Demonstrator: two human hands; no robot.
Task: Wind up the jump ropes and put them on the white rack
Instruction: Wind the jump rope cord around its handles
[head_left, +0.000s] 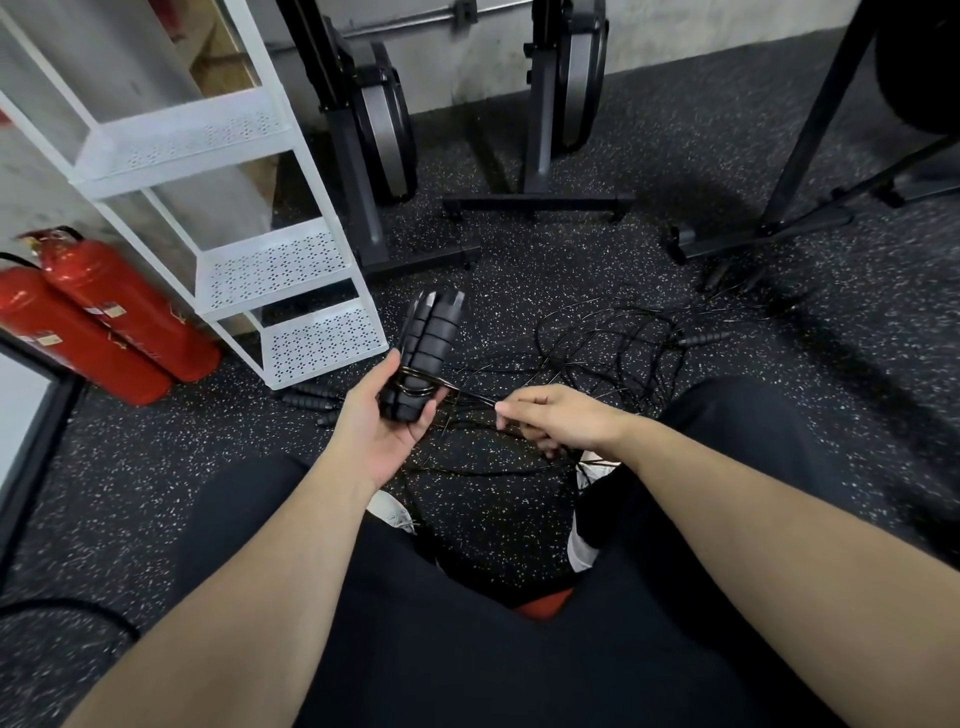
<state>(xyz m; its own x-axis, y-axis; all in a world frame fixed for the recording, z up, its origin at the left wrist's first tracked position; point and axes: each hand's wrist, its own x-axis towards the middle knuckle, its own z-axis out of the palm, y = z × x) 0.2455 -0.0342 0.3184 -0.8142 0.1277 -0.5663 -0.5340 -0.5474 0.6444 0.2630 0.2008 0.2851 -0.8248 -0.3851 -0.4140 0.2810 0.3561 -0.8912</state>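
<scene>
Gripping a bundle of black jump-rope handles (423, 358), the left hand (387, 423) is holding them tilted upward, fingers curled under the lower end and thumb lying along the side. A few turns of thin black cord (415, 387) are lying around the bundle just above the fingers. The right hand (558, 423) is pinching that same cord between thumb and curled fingers just beside the bundle, the strand running taut across the small gap between both hands.

More jump ropes (613, 343) are lying tangled on the speckled black floor (519, 291) beyond the hands, with one handle (701, 339) showing at the far right of the tangle. Further loose handles (311, 395) are lying on the floor near the foot of the white rack (291, 270), which is standing to the left with its perforated shelves bare. Two red fire extinguishers (109, 322) are leaning against the wall beside the rack. Black exercise machine stands (540, 202) are standing behind the tangle.
</scene>
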